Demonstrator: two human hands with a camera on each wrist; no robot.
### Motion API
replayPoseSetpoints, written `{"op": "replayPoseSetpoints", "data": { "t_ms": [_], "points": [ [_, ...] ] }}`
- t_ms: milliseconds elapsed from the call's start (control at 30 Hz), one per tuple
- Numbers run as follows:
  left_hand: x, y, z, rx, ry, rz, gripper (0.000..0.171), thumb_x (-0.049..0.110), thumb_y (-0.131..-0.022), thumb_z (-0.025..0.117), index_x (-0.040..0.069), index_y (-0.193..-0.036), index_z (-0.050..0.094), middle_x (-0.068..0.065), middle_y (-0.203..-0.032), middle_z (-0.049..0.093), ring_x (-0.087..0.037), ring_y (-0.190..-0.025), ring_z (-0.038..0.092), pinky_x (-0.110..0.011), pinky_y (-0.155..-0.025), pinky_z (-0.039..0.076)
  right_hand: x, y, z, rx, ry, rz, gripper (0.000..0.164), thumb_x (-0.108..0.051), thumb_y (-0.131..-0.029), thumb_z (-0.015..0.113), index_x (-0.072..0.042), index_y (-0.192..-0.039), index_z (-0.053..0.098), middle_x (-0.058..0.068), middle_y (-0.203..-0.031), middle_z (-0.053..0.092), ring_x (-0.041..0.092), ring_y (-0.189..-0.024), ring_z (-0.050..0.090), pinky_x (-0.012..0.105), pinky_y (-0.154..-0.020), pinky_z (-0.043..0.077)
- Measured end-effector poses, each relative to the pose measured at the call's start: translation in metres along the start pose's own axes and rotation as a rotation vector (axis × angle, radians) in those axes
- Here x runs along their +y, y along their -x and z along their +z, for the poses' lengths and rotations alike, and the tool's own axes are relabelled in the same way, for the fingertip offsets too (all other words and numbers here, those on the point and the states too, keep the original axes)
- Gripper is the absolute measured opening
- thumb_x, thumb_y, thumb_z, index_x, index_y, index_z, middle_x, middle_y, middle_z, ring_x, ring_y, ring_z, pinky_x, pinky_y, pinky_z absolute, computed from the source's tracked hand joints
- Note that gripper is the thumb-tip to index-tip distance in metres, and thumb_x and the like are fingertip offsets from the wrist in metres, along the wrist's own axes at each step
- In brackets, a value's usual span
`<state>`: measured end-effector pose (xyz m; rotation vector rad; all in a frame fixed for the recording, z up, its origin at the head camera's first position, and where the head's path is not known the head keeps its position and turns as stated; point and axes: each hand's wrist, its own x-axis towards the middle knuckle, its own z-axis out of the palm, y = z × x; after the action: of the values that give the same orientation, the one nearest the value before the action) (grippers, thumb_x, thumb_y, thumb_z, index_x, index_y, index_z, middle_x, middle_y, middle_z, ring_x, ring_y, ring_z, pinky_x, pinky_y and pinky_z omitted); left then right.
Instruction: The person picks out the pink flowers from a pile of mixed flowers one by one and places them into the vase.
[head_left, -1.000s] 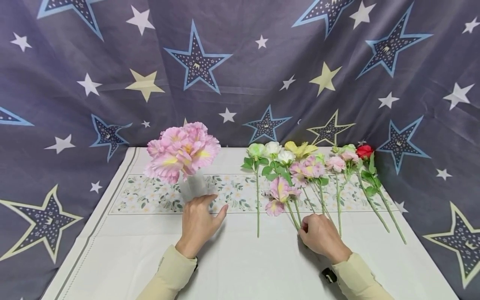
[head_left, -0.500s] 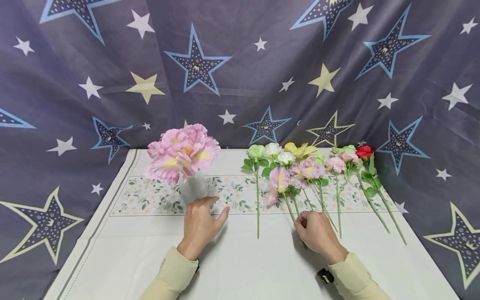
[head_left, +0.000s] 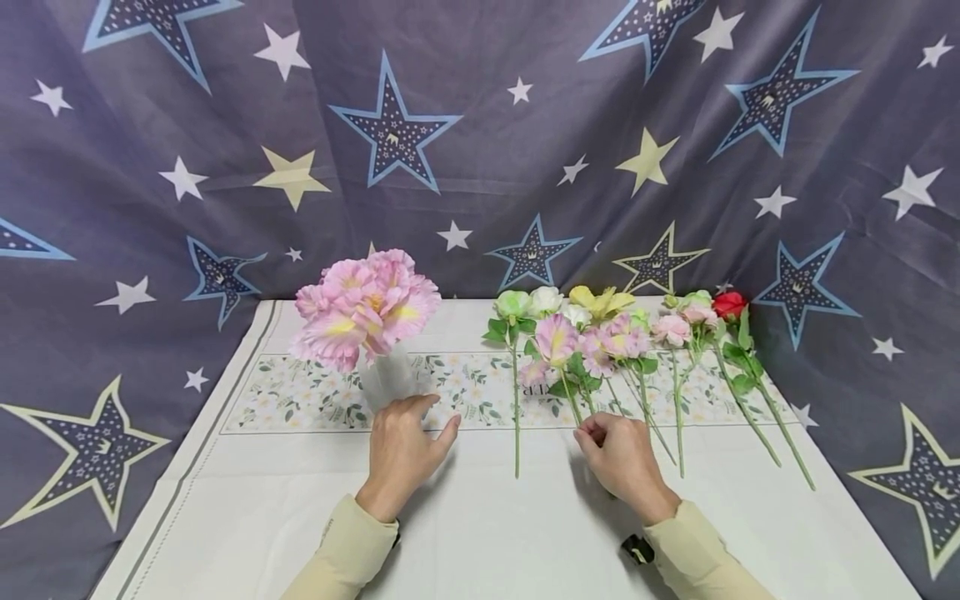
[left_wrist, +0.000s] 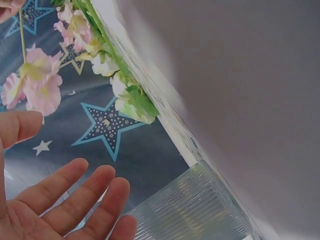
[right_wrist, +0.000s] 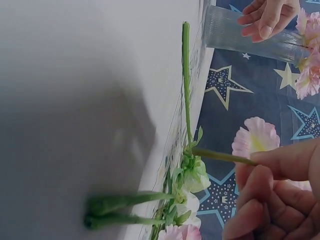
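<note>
My right hand (head_left: 626, 462) pinches the green stem of a pink flower (head_left: 557, 340) with yellow-centred petals between thumb and fingertips. In the right wrist view the stem's cut end (right_wrist: 220, 156) juts out past the thumb. My left hand (head_left: 405, 450) stands with straight, spread fingers close in front of a clear ribbed vase (left_wrist: 195, 205), gripping nothing. From the vase rises a full bunch of pink flowers (head_left: 367, 308). In the head view my left hand covers the vase's lower part.
Right of the vase, several stems lie on the white tablecloth (head_left: 480, 517): a pale green rose (head_left: 513, 302), white blooms (head_left: 546, 298), a yellow flower (head_left: 602, 302), pink flowers (head_left: 626, 335) and a red rose (head_left: 729, 305). A starry curtain (head_left: 465, 125) hangs behind.
My right hand has moved left and slightly away from me, and the pink flower it holds has risen and tilted more upright. The left hand has stayed by the vase.
</note>
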<state>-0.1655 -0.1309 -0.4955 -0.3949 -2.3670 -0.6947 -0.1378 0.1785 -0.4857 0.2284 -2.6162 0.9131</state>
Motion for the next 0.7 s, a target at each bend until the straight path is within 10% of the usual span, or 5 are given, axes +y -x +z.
{"op": "replayPoseSetpoints", "data": {
  "t_ms": [700],
  "points": [
    [0.002,0.004,0.002,-0.025,0.049,-0.061,0.036,0.032,-0.079,0.088,0.006,-0.103,0.080,-0.014,-0.099,0.077,-0.037,-0.088,0.073,-0.051,-0.078,0.057,-0.020,-0.007,0.015,0.064,-0.175,-0.035,0.013,0.000,-0.085,0.080,-0.008,-0.077,0.073,-0.006,-0.064,0.066,0.002,-0.053,0.057,0.023,-0.050,0.050]
  ]
}}
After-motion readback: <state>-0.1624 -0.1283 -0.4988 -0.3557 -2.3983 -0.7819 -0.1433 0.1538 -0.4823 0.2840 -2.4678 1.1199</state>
